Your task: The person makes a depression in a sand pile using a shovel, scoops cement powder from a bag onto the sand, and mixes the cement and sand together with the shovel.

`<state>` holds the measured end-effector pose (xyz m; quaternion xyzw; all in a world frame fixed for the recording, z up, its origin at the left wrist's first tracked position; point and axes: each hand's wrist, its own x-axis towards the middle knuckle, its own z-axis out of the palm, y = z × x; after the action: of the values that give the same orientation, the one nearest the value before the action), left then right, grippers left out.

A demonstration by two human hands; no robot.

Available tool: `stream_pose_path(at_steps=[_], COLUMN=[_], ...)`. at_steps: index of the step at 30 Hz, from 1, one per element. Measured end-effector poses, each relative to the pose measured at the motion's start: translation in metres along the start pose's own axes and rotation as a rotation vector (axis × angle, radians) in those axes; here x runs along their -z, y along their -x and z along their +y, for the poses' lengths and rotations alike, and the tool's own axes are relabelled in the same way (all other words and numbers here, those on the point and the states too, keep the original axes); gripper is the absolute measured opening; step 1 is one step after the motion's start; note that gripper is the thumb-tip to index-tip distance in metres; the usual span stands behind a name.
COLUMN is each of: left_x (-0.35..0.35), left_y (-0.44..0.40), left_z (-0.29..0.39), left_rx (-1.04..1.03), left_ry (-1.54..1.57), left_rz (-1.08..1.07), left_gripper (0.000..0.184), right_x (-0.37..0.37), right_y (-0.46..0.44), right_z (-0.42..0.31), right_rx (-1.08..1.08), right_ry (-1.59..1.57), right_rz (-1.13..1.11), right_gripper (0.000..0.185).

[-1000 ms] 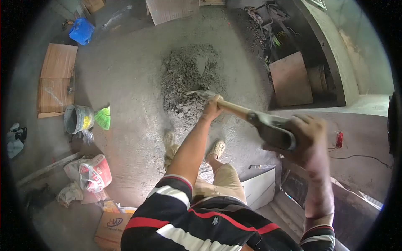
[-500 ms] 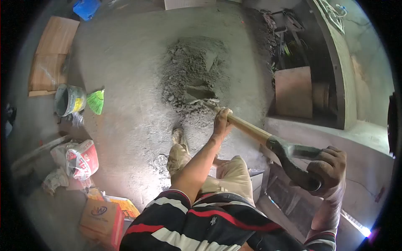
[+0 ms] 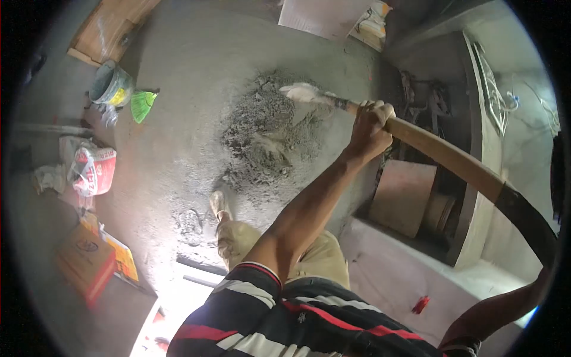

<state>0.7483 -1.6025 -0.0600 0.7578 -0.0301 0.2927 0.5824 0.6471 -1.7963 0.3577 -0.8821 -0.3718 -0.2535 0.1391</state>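
My left hand is wrapped round the wooden shaft of a shovel, just behind its metal socket. The shovel's blade, pale with grey dust, is over the far right side of a heap of damp-looking grey mortar mix on the floor. At the right edge of the view, my right hand meets the end of the shovel's black handle. Its fingers are lost in the dark rim. My shoe stands by the near side of the heap.
On the left are a bucket, a green broom head, a red and white sack and a cardboard box. A recessed shelf holding a board stands close on the right. A white panel is at the back.
The shovel has come up out of the heap and swung to the right, both hands moving with it. My right hand has gone to the view's edge. The camera view has turned.
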Motion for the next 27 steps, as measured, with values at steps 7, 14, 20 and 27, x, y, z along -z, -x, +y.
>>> stream_pose_path(at_steps=[7,14,20,27], left_x=[-0.070,-0.097,-0.066,-0.052], left_y=[0.033,0.079,0.093,0.136], left_z=[-0.223,-0.241,-0.153,-0.115], left_rx=[0.200,0.149,0.364,0.412], left_ry=[0.212,-0.035,-0.031,0.004], left_rz=[-0.132,-0.080,-0.109,-0.110], left_gripper=[0.006,0.008,0.013,0.022], right_x=[-0.213,-0.186,-0.120,-0.089], right_y=[0.037,0.070,0.076,0.085], right_z=[0.063,0.116,0.130,0.076], right_rx=[-0.272,-0.433,-0.371,-0.249], right_ry=[-0.099,0.065,0.212,0.261], right_rz=[-0.490,-0.453,-0.448,-0.557], right_gripper=[0.017,0.037,0.057,0.042])
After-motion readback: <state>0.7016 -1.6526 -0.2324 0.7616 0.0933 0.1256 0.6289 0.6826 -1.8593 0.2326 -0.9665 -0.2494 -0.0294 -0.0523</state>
